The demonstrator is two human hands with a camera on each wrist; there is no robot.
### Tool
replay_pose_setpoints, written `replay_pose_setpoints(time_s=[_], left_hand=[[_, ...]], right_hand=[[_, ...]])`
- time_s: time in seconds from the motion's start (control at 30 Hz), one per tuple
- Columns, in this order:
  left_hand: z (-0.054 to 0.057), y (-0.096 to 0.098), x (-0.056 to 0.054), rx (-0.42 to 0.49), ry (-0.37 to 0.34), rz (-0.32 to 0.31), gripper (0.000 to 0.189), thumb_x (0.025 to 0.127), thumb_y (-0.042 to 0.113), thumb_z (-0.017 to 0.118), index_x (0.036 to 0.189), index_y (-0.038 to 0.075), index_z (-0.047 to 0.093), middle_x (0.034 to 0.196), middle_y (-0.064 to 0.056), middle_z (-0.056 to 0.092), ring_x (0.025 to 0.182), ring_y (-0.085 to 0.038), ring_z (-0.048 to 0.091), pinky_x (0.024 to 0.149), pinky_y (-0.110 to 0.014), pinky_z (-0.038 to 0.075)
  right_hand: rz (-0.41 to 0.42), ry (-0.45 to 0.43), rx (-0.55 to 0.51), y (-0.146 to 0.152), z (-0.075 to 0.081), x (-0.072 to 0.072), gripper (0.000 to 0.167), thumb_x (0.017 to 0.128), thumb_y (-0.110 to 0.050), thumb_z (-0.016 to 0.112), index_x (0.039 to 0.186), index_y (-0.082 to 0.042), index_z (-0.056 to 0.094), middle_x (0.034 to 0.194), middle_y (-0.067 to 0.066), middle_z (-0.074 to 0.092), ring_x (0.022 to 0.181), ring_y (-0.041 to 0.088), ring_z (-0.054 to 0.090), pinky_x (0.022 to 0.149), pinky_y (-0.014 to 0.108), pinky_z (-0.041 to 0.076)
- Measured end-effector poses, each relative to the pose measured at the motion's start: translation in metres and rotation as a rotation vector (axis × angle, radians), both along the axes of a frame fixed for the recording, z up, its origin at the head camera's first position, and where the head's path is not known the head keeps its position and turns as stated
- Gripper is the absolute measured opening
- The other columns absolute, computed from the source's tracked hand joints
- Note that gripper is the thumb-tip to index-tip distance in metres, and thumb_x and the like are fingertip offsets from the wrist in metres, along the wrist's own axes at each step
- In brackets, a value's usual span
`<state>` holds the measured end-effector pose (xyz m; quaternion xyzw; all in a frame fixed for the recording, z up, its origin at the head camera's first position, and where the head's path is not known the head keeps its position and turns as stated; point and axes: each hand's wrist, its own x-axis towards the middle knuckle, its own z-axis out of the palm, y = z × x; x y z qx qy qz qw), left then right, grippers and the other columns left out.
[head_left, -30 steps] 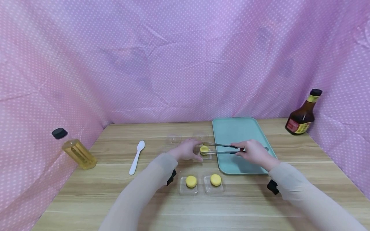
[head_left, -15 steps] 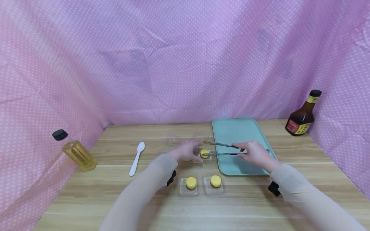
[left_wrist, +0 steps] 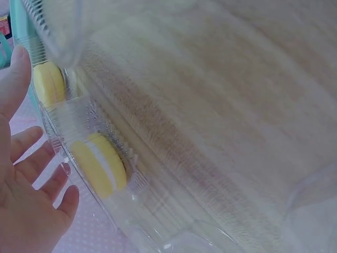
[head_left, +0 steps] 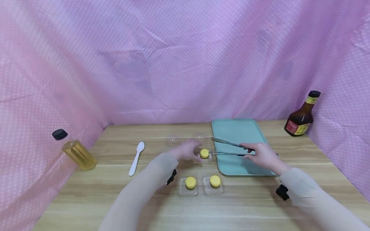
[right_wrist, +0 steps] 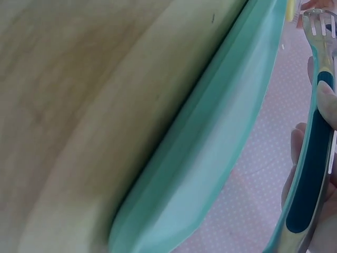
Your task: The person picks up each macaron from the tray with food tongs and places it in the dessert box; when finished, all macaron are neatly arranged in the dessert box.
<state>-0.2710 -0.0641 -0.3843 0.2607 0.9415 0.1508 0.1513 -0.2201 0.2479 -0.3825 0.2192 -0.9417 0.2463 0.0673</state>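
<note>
Here's the right hand (head_left: 264, 155), fingers gripping the tongs (head_left: 231, 154), their two arms spread well apart! Just ahead of the lower tip sits a yellow macaron (head_left: 204, 153) in its clear container (head_left: 207, 159), right beside the left hand (head_left: 187, 149). Those left fingers are released, loosely spread along the clear plastic; touching or not, I can't tell. The left wrist view catches a second macaron (left_wrist: 99, 165) by their tips! Beneath the right fingers, a mint tray (head_left: 240, 131). Nearer the person than the left fingers, two boxed macarons (head_left: 190, 182) on the worktop (head_left: 162, 211). Left of those fingers, a white spoon (head_left: 136, 158); well beyond the right fingers, a dark sauce bottle (head_left: 300, 118)!
</note>
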Motion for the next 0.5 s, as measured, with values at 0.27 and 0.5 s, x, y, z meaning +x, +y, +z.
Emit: replay_pose_setpoints(time_s=[0.27, 0.5], left_hand=[[0.003, 0.0, 0.002, 0.011, -0.019, 0.004, 0.082, 0.077, 0.04, 0.075, 0.144, 0.012, 0.038, 0.15, -0.007, 0.037, 0.142, -0.029, 0.025, 0.118, -0.045, 0.019], [0.003, -0.007, -0.001, 0.075, 0.029, -0.043, 0.075, 0.081, 0.037, 0.073, 0.142, 0.006, 0.04, 0.145, -0.012, 0.044, 0.135, -0.029, 0.038, 0.115, -0.044, 0.028]], right_hand=[[-0.017, -0.014, -0.038, 0.01, 0.002, 0.002, 0.053, 0.071, -0.003, 0.077, 0.121, 0.004, 0.061, 0.095, 0.014, 0.07, 0.078, 0.018, 0.06, 0.06, 0.026, 0.049], [-0.034, -0.085, -0.125, 0.021, 0.005, 0.001, 0.051, 0.07, -0.002, 0.078, 0.116, 0.01, 0.061, 0.086, 0.013, 0.064, 0.075, 0.012, 0.058, 0.061, 0.021, 0.05]])
